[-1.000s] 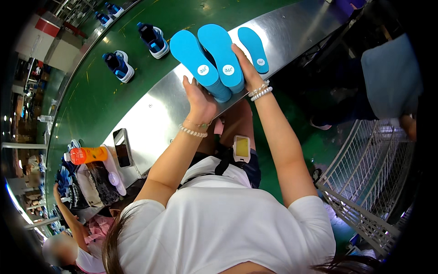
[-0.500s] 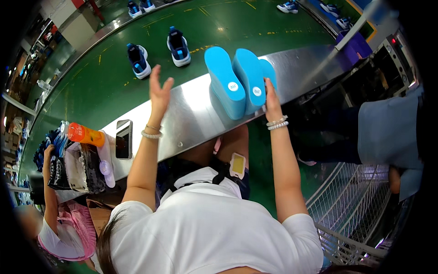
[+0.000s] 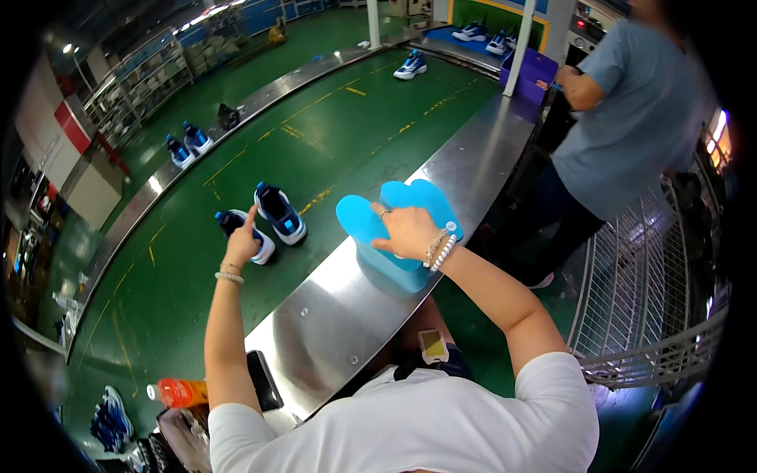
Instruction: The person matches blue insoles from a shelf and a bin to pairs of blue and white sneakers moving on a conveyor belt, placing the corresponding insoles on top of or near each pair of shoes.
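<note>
Several light-blue insoles stand in stacks (image 3: 367, 222) side by side on the metal ledge. My right hand (image 3: 412, 230) lies over them, fingers bent round the top of the middle stack and thumb toward the left stack. How many insoles it grips is hidden. Two dark-blue shoes with white soles stand on the green belt. My left hand (image 3: 243, 240) is at the left shoe (image 3: 231, 223), its index finger stretched toward the gap beside the right shoe (image 3: 277, 211). The other fingers of that hand are partly hidden.
A phone (image 3: 264, 380) and an orange drink bottle (image 3: 177, 392) are near my left elbow. Farther along the belt (image 3: 315, 154) stands another shoe (image 3: 410, 65). A co-worker (image 3: 627, 118) stands at the right, by a purple bin (image 3: 538, 76) and a wire rack (image 3: 631, 292).
My view has turned toward the right. My left hand has reached forward to the left shoe. My right hand has gone from the insoles' right side to their top.
</note>
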`<state>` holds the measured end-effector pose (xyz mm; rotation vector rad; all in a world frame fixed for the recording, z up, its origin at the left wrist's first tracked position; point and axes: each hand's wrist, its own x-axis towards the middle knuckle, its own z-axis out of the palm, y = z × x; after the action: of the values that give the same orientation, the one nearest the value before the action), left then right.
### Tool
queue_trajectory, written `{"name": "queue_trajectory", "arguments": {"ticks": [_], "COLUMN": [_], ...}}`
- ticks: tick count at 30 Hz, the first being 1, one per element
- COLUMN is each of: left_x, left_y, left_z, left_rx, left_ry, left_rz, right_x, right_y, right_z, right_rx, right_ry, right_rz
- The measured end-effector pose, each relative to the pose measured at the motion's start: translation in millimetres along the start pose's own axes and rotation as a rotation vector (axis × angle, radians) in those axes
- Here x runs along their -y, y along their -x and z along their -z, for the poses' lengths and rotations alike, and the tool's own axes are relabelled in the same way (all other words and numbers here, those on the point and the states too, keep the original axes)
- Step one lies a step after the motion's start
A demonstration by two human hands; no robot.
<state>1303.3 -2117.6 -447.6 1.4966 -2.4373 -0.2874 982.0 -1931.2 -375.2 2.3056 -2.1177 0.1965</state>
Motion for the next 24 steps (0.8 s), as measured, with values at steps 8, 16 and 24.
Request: {"name": "queue_trajectory", "arguments": {"ticks": [8, 16, 24], "left_x": [-66, -107, -40], "left_y": [-27, 58, 39], "left_z": [-38, -25, -60], "left_rx": [-0.101, -0.355, -0.542], "left_ry": [-0.004, 0.408, 0.651], "left_rz": [0.041, 0.212, 0.292], "right_x": [8, 32, 101], "right_y": [11, 2, -53], "right_z": [3, 31, 25], "right_rx": [0.104, -0.192, 0.070], "right_ry": [0.039, -0.074, 0.140], "right_rz": [0.000, 0.211, 0.500]}}
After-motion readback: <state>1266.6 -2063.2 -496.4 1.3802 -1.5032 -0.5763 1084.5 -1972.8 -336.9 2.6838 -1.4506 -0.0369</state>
